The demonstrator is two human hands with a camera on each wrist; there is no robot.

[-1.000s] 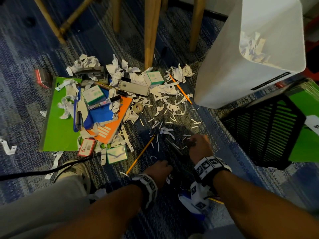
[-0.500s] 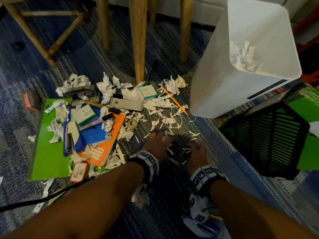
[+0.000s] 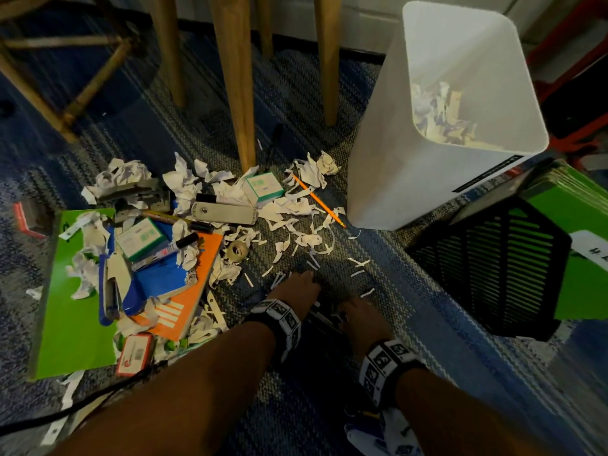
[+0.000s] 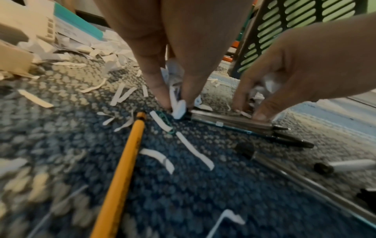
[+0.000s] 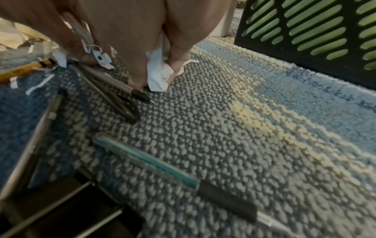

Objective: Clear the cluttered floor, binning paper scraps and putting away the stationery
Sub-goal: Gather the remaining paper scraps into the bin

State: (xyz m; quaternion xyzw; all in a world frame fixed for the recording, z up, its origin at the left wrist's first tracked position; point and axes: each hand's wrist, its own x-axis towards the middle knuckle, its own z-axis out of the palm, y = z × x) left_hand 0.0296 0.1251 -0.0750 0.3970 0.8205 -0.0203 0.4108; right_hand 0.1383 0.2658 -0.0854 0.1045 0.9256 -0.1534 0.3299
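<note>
My left hand is down on the carpet and pinches a few white paper scraps between its fingertips. Just to its right, my right hand grips a crumpled white paper wad, its fingertips by several dark pens. A yellow pencil lies near the left hand. More torn strips are scattered ahead of both hands. The white bin stands to the far right with paper inside it.
A pile of folders, boxes, markers, a tape roll and crumpled paper lies left. A black mesh basket with green folders sits on the right. Wooden chair legs stand behind the mess. A teal pen lies near my right wrist.
Both hands have moved forward across the carpet, from the pens near me into the scattered strips. The view has tilted up toward the bin.
</note>
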